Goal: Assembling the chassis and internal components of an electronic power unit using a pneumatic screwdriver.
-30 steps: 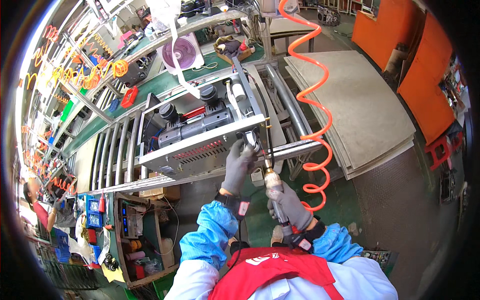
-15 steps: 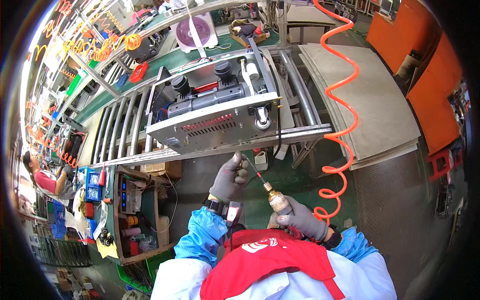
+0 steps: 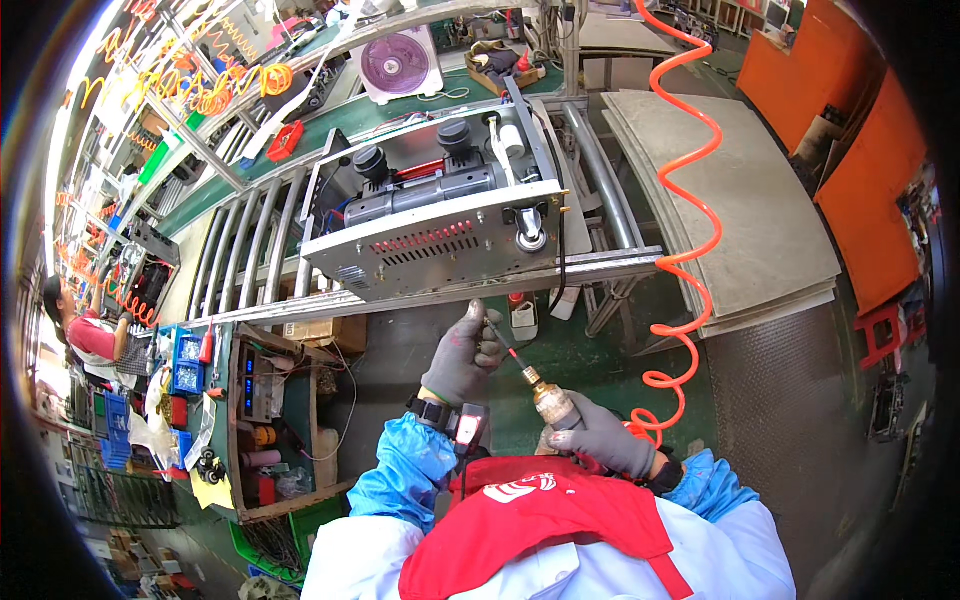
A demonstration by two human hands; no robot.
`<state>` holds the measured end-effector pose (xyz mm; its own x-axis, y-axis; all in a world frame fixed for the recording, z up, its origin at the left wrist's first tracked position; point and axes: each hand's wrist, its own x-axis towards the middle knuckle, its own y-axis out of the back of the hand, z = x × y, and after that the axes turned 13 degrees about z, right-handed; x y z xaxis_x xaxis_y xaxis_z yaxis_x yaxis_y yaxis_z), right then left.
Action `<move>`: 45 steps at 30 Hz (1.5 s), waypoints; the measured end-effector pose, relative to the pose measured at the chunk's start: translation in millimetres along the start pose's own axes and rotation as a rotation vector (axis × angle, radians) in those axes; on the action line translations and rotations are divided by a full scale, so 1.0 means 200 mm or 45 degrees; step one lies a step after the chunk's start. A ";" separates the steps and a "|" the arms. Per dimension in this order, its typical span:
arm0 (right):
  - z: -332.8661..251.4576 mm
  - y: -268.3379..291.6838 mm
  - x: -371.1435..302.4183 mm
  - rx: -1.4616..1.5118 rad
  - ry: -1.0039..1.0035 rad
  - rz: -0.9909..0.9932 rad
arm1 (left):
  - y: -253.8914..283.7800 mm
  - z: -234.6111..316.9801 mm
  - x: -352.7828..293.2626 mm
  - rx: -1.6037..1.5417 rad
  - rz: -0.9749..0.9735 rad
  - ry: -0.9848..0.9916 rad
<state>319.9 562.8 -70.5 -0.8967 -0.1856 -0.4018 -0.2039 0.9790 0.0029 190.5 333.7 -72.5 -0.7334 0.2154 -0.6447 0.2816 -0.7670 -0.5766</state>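
My right hand (image 3: 608, 440) is wrapped round a pneumatic screwdriver (image 3: 552, 402), whose long thin bit points up and to the left. Gloved in grey, my left hand (image 3: 462, 358) is closed at the bit's tip, thumb up and fingers curled; whatever they pinch is hidden. Just beyond it, a metal-cased machine (image 3: 415, 255) lies on the roller conveyor, its vented panel facing me. Two black round caps and a dark cylindrical motor (image 3: 420, 197) show inside the open casing. A caster wheel (image 3: 529, 236) is fixed at the panel's right end.
An orange coiled air hose (image 3: 715, 220) hangs to my right. Behind it lie stacked grey sheets (image 3: 735, 200). Conveyor rollers (image 3: 250, 245) run left of the machine. A wooden shelf unit (image 3: 285, 425) and blue screw bins (image 3: 188, 365) stand at left, near a co-worker (image 3: 90, 335).
My hands and the screwdriver have barely moved. The view has shifted slightly, so the machine appears a little further right. A pale strip at the top has swung left.
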 end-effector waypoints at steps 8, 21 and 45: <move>-0.04 0.06 0.03 0.151 -0.237 -0.155 | 0.05 0.04 0.06 0.619 0.026 -0.395; -0.24 -0.10 0.35 0.480 -0.100 0.206 | -0.19 0.06 0.21 0.671 -0.030 -0.506; -0.36 -0.20 0.55 0.372 -0.058 0.359 | -0.18 0.01 0.19 0.638 -0.118 -0.277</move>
<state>201.2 496.8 -49.8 -0.8821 0.0910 -0.4622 0.1733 0.9750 -0.1387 151.6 368.3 -74.8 -0.8672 0.2067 -0.4530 -0.0801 -0.9558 -0.2828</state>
